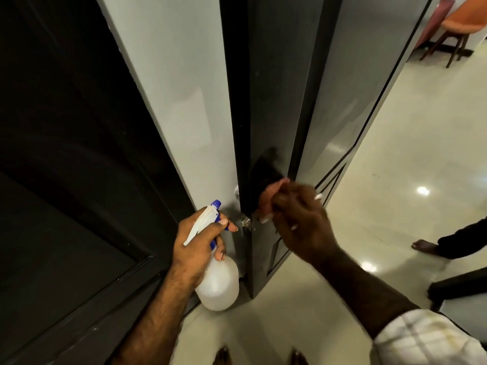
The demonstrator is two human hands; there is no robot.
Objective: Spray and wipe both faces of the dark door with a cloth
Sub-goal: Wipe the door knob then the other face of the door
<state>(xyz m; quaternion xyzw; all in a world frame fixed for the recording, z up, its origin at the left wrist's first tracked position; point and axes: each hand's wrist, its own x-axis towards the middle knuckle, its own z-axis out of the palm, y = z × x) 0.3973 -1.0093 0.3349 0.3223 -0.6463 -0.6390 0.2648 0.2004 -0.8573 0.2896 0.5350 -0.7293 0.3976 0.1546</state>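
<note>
The right hand (297, 219) is curled around a bunched pinkish cloth (271, 196) and presses it against the glossy face of the dark door (271, 106), low down and close to the door's narrow front edge; the hand and cloth are blurred, and a dim reflection of them shows in the sheen just above. The left hand (200, 241) grips the neck of a white spray bottle (218, 283), fingers wrapped below the white trigger head with its blue nozzle (216, 204), which points up toward the door's other side. That hand sits just beside the door edge, near a small metal latch piece (246, 221) and a round silvery knob (237, 192) on the far face. The door stands edge-on to the camera, its left face pale grey in the light. A dark panelled surface (66, 180) fills the left. On the shiny cream floor (408, 159), a bare foot (424, 246) of another person shows at right, and an orange chair (463, 25) stands far back
</note>
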